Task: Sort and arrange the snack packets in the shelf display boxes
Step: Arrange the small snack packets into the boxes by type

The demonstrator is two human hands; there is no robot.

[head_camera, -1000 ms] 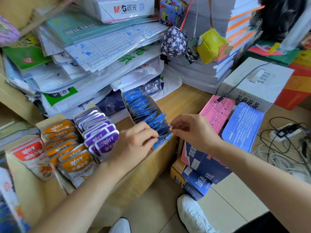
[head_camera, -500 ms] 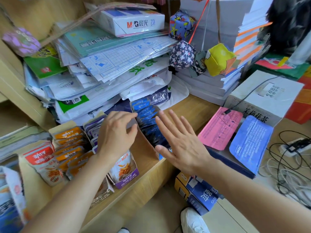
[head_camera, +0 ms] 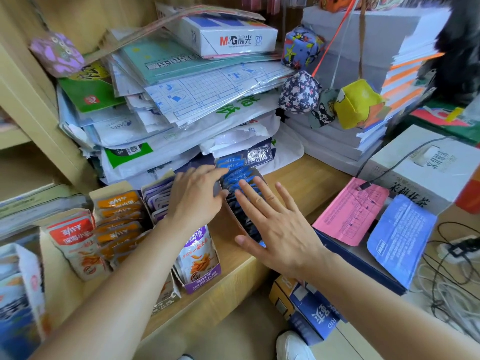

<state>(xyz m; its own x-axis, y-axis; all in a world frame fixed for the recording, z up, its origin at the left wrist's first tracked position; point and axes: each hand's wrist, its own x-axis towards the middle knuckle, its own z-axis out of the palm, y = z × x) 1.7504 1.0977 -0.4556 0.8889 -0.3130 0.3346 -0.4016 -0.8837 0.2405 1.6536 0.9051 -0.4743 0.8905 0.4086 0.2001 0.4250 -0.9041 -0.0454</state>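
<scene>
Wooden shelf point(head_camera: 306, 183): blue packets point(head_camera: 233, 172) against right grip point(head_camera: 280, 235).

Blue packets point(head_camera: 233, 175): front rows hidden behind right hand point(head_camera: 280, 229).
Purple packets point(head_camera: 158, 201): middle rows covered by left hand point(head_camera: 194, 201).
Blue-and-white bag point(head_camera: 15, 294): blurred, cut by left edge.
White shoe point(head_camera: 293, 346): cut by bottom edge.
Dark shape point(head_camera: 457, 48): blurred, unidentifiable.

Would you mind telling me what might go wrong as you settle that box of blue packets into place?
1. The left hand and right hand are open at the blue packet box, not gripping it; a push may ram it into the paper pile behind and crumple packets.
2. The left forearm crosses the purple packet box at the shelf edge and could nudge it off.
</scene>
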